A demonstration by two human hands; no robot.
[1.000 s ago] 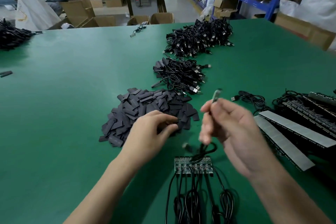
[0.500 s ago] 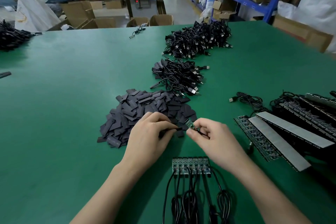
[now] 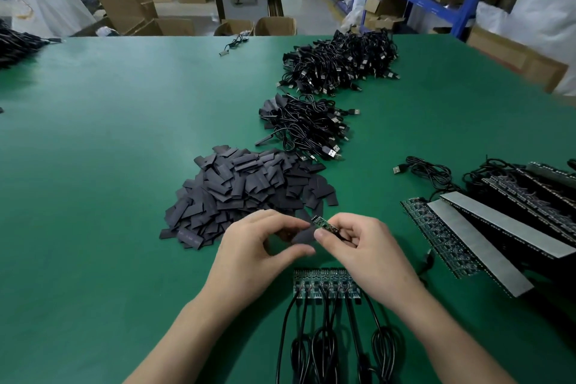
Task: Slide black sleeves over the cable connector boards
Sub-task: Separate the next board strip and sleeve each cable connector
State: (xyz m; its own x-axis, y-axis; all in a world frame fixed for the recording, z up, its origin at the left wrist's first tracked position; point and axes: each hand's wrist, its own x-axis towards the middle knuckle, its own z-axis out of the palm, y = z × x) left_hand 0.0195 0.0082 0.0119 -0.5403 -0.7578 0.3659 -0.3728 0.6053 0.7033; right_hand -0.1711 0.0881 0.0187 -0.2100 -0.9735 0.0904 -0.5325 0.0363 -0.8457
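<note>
My left hand (image 3: 261,246) pinches a flat black sleeve (image 3: 304,235) between thumb and fingers. My right hand (image 3: 361,246) holds a small green connector board (image 3: 324,224) by its cable end, its free end pointing up-left, just above the sleeve's mouth. A large heap of black sleeves (image 3: 246,193) lies just beyond my hands. Near the table's front edge sits a panel of joined connector boards (image 3: 324,284) with black cables (image 3: 324,346) trailing toward me.
On the green table (image 3: 109,165), a pile of sleeved cables (image 3: 305,128) and a bigger pile of USB cables (image 3: 339,62) lie farther back. Stacked board panels with grey strips (image 3: 486,227) fill the right side. Cardboard boxes and blue shelving stand beyond the table.
My right hand came down from a raised position with the cable's board and met my left hand. My left hand lifted a sleeve off the heap's edge and brought it under the board.
</note>
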